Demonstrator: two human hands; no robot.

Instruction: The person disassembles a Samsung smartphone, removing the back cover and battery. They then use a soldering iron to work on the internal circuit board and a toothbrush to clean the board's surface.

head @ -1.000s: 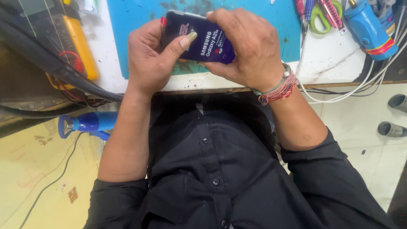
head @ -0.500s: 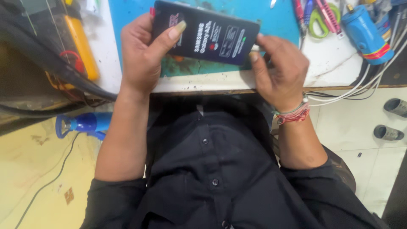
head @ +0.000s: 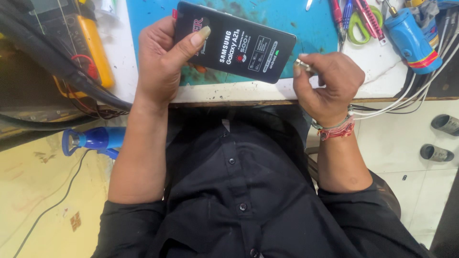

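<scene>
My left hand (head: 160,62) grips a black smartphone (head: 239,45) by its left end, thumb lying across the printed film on its face. The phone is held slanted above a blue work mat (head: 306,28), at the front edge of the bench. My right hand (head: 327,86) is curled at the phone's right end. Its thumb and forefinger pinch a small shiny metal piece (head: 303,64) against the phone's lower right corner. What the piece is I cannot tell. A red thread band circles my right wrist.
Green-handled scissors (head: 358,26), pens and a blue cylindrical tool (head: 409,40) lie at the back right, with white cables (head: 406,102) trailing off the bench. A yellow meter (head: 93,45) and thick black cables (head: 57,67) sit left. A blue tool (head: 93,139) hangs below.
My right hand slid off the phone's face to its right end and now pinches at the corner. The phone's face is uncovered, and it has shifted slightly right in my left hand.
</scene>
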